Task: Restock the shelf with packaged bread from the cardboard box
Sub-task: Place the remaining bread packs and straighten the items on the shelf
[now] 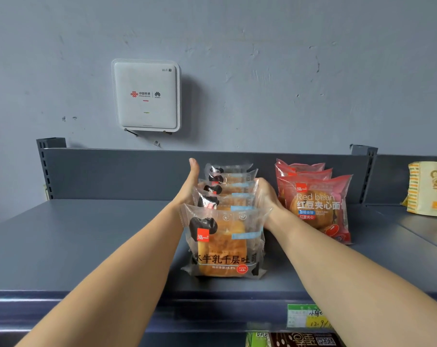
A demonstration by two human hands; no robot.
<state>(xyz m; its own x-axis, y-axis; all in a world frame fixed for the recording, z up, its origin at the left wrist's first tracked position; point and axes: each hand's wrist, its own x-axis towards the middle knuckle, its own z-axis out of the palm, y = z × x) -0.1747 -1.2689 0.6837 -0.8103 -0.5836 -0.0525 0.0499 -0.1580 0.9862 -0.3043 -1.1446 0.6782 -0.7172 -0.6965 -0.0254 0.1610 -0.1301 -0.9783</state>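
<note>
A row of several clear-wrapped toast bread packs [225, 241] stands upright on the dark grey shelf [87, 241], front to back. My left hand [188, 186] lies flat against the row's left side, thumb pointing up. My right hand [266, 194] presses against the row's right side, partly hidden behind the packs. Both arms reach in from below. The cardboard box is out of view.
Three red-bean bread packs [317, 206] stand just right of the row. Yellow-striped packs [430, 189] sit at the far right. A white router [146, 96] hangs on the wall above. A price tag [305, 315] sits on the shelf's front edge, with other packaged goods [295, 340] below.
</note>
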